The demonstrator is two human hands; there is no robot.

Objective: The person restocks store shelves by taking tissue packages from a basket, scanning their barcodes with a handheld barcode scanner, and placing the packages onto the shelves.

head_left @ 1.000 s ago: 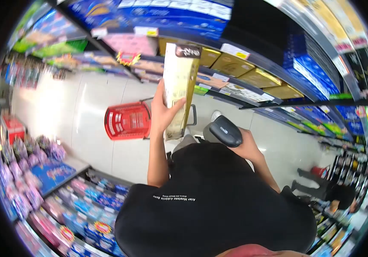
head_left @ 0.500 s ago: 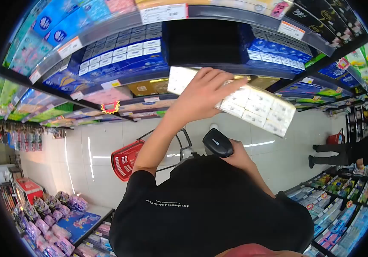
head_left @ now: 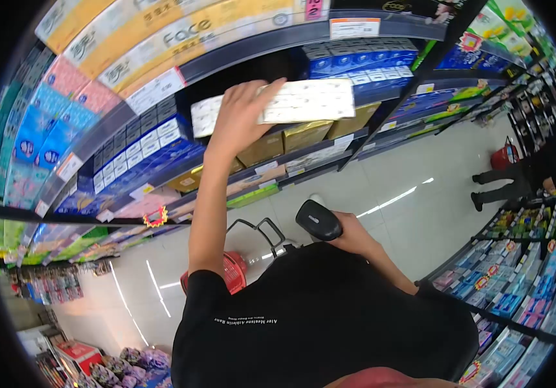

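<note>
Where left fingers (head_left: 241,94) cross white pack (head_left: 316,102), longer end juts right

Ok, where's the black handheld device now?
In the head view, the black handheld device is just right of centre in the right hand, lower in frame than the white pack in the left hand.

Upper garment: black, short-sleeved shirt (head_left: 329,310). Left sleeve (head_left: 197,297) and right sleeve (head_left: 443,310): same black fabric, loose cut, forearms uncovered. Marking: small white lettering (head_left: 245,320) across the chest, two lines, the second in finer type; inverted to the camera, not fully legible. Left hand (head_left: 242,119) and right hand (head_left: 353,233): bare. Footwear: one pale shoe tip (head_left: 316,198) visible.
</note>
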